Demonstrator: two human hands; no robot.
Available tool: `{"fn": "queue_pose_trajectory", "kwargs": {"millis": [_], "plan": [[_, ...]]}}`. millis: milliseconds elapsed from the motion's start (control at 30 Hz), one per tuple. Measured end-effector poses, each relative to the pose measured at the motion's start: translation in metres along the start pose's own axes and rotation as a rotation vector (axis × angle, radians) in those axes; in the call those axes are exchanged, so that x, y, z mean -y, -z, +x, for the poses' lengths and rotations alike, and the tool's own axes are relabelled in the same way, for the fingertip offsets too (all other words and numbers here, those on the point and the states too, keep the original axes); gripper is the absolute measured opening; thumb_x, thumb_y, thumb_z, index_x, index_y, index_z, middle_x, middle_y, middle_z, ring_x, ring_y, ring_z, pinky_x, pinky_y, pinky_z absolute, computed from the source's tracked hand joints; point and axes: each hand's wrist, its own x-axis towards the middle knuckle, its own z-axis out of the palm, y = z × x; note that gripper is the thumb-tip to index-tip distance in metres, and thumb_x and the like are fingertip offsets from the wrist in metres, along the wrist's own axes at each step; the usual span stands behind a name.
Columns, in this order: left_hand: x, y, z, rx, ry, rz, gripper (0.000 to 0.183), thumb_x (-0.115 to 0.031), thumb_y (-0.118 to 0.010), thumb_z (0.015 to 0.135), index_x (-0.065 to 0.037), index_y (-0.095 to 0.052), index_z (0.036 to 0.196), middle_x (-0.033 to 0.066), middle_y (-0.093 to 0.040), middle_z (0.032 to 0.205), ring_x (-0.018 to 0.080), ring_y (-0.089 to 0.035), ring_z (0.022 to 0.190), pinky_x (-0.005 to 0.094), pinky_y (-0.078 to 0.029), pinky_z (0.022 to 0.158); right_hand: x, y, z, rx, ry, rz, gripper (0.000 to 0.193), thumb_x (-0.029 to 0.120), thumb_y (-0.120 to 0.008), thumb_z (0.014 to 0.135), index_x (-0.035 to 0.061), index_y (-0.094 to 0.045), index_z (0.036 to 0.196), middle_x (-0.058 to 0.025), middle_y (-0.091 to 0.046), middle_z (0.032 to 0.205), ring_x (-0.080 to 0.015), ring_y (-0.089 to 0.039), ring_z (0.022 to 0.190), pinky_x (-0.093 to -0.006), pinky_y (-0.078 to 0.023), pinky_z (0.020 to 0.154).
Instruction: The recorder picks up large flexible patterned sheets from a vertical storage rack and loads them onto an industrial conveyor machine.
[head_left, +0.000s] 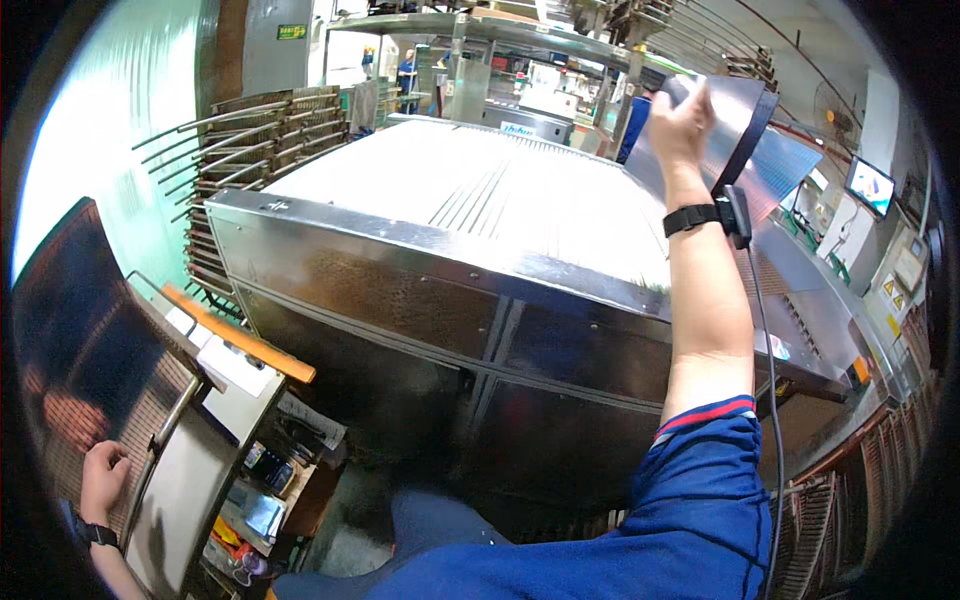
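Note:
My right arm reaches up and forward, and my right hand (683, 125) is closed at the edge of a thin shiny panel (735, 112) with a dark border. That panel is tilted upright above the far right corner of a wide machine bed. Low at the far left, my left hand (103, 480) has its fingers curled in front of a dark glossy panel (90, 300) with a fine striped pattern. The dark panel mirrors part of the hand. Whether the left fingers grip its edge is hidden. Both wrists wear black straps.
Ahead stands the metal-sided machine (360, 265) with a bright white ribbed top. Racks with rods (270, 135) stand behind its left corner. A cart (205, 470) with an orange bar holds tools and papers below. A screen (870, 187) is mounted at right; more racks (810, 530) stand lower right.

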Motion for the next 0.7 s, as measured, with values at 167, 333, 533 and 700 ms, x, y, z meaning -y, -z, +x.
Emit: {"fn": "queue_pose_trajectory", "kwargs": {"millis": [167, 333, 533, 700], "plan": [[-0.018, 0.006, -0.002, 0.055, 0.141, 0.0, 0.011, -0.002, -0.07, 0.079, 0.004, -0.065, 0.087, 0.01, -0.059, 0.072, 0.0178, -0.058, 0.068, 0.0332, -0.049, 0.067, -0.068, 0.04, -0.009, -0.166, -0.032, -0.28, 0.075, 0.025, -0.063, 0.084, -0.0043, -0.038, 0.148, -0.0277, -0.043, 0.151, -0.0418, -0.038, 0.142, -0.049, -0.026, 0.121], [-0.034, 0.005, -0.001, 0.079, 0.15, -0.064, 0.011, -0.001, -0.069, 0.082, 0.004, -0.066, 0.091, 0.0085, -0.061, 0.074, 0.0159, -0.059, 0.07, 0.0323, -0.049, 0.068, -0.112, 0.036, -0.041, -0.094, -0.159, -0.256, 0.06, 0.026, -0.062, 0.086, 0.0061, -0.053, 0.142, -0.0263, -0.037, 0.155, -0.0418, -0.031, 0.147, -0.0503, -0.026, 0.121], [-0.037, 0.018, -0.008, 0.106, 0.18, -0.022, 0.012, -0.001, -0.068, 0.084, 0.004, -0.066, 0.095, 0.0097, -0.064, 0.078, 0.0162, -0.063, 0.076, 0.0326, -0.051, 0.072, -0.127, 0.027, -0.055, 0.072, -0.374, -0.171, 0.042, 0.035, -0.069, 0.083, 0.007, -0.072, 0.114, -0.0229, -0.064, 0.12, -0.0404, -0.055, 0.124, -0.0453, -0.044, 0.107], [-0.033, 0.019, -0.008, 0.1, 0.072, -0.01, 0.017, -0.009, -0.068, 0.087, 0.002, -0.067, 0.1, 0.0151, -0.069, 0.086, 0.0259, -0.067, 0.082, 0.0354, -0.053, 0.078, -0.194, 0.008, -0.059, 0.301, -0.431, -0.487, 0.057, 0.053, -0.054, 0.089, 0.0045, -0.075, 0.109, -0.0267, -0.071, 0.109, -0.0448, -0.067, 0.109, -0.0519, -0.051, 0.097]]}}
